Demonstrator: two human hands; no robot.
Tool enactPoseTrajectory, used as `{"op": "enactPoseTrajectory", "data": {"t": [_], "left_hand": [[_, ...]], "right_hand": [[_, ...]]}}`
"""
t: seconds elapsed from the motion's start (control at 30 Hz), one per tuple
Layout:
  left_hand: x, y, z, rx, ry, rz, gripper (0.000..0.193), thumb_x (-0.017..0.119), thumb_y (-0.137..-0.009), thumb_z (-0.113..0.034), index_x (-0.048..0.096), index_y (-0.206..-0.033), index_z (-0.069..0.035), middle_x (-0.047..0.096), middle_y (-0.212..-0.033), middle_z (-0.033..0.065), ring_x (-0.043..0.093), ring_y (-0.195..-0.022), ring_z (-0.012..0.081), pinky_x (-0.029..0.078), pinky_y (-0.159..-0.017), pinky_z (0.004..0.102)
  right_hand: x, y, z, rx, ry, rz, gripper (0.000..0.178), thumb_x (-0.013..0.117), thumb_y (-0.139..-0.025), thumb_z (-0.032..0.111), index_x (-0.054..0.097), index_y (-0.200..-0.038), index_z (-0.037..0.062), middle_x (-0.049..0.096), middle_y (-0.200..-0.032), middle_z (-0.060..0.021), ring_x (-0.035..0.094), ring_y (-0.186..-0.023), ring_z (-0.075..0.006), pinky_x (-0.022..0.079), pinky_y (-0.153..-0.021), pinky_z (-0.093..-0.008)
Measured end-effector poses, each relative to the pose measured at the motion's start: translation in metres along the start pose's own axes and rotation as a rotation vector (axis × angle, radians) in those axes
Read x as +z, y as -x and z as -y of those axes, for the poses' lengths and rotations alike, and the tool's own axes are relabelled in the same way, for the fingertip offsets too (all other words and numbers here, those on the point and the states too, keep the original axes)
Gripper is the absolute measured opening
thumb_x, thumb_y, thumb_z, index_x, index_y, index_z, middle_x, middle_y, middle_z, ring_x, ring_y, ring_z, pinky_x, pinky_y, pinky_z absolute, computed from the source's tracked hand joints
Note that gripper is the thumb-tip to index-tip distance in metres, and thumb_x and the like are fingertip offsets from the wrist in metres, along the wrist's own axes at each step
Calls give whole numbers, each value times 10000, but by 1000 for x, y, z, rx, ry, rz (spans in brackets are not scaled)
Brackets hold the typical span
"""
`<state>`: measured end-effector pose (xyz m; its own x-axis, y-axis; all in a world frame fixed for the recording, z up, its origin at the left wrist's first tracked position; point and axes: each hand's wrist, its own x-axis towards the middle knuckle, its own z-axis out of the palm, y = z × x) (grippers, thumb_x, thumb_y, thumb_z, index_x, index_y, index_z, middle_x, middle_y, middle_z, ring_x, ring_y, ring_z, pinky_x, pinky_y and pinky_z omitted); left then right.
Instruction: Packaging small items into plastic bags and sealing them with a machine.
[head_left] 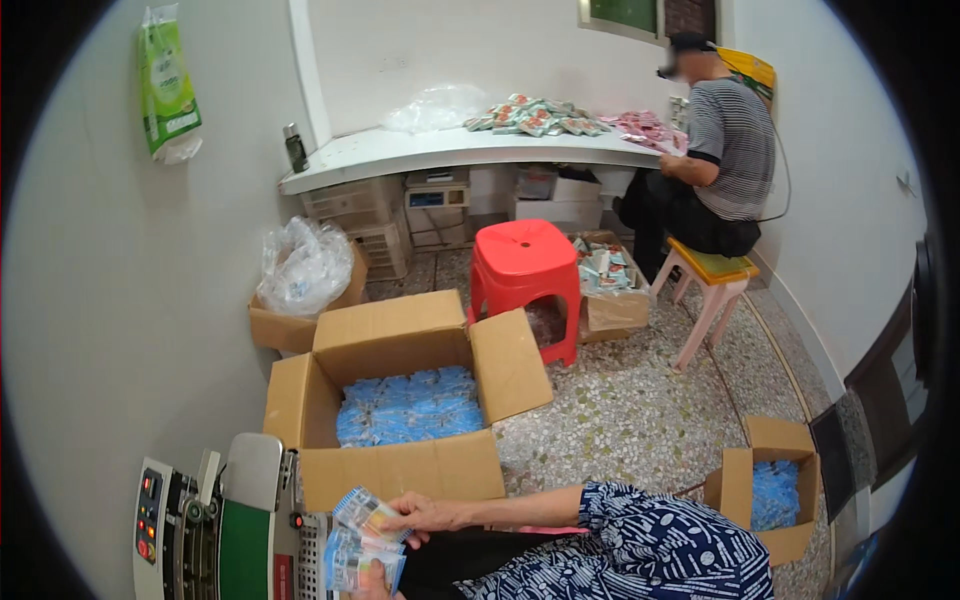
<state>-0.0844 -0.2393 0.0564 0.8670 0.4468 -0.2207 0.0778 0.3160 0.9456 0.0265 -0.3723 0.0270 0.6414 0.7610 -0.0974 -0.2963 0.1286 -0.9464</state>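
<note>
Low in the head view, my right hand (pixel 422 513) pinches a small flat blue-and-clear packet (pixel 362 508) by its side. My left hand (pixel 374 580), partly cut off by the lower edge, grips another blue-and-clear packet (pixel 345 560) just below the first. The two packets overlap slightly. Beside them on the left stands a machine with a green belt (pixel 245 550) and a lit control panel (pixel 150 515). Just beyond my hands, an open carton (pixel 400 475) holds rows of blue packets (pixel 410 405).
A red stool (pixel 525 250) stands past the carton, next to a box of packets (pixel 612 310). A smaller carton (pixel 735 485) of blue packets sits at right. Another person (pixel 735 150) sits at a white table (pixel 430 150) with packet piles. A plastic-filled box (pixel 275 325) stands left.
</note>
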Motion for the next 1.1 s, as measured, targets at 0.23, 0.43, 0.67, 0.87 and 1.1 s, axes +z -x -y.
{"op": "enactPoseTrajectory", "data": {"t": [0.23,0.43,0.67,0.87,1.1], "left_hand": [[-18,-31,8,155,289,-81,403,613,-768,64,494,-1139,-36,578,-1042,83,578,-934,165,478,-823,305],[-50,-40,5,187,392,-222,343,659,-755,43,552,-1072,-28,611,-995,59,598,-876,139,487,-786,268],[-77,-36,14,106,442,-234,304,675,-759,17,587,-1048,-23,633,-981,60,617,-868,152,501,-789,274],[-85,-38,10,69,433,-241,292,665,-771,18,595,-1052,-21,638,-991,68,619,-881,154,502,-799,285],[-93,-41,12,46,438,-249,307,642,-770,48,582,-1067,-6,630,-1009,93,621,-904,179,514,-815,312]], "right_hand": [[-14,-40,29,16,169,-104,246,614,-850,285,642,-955,64,616,-688,-6,546,-455,-75,404,-391,-192],[-34,-119,32,120,70,-33,256,666,-819,255,643,-948,35,652,-748,-46,549,-464,-72,397,-399,-183],[-16,-202,44,192,123,103,204,669,-819,233,651,-903,48,643,-725,-22,515,-470,-49,372,-401,-171],[4,-276,47,288,237,104,153,684,-796,172,666,-892,54,642,-731,-37,488,-423,-68,335,-347,-194],[34,-340,38,329,340,33,151,708,-764,162,642,-824,41,628,-719,-63,488,-425,-96,343,-357,-210]]}}
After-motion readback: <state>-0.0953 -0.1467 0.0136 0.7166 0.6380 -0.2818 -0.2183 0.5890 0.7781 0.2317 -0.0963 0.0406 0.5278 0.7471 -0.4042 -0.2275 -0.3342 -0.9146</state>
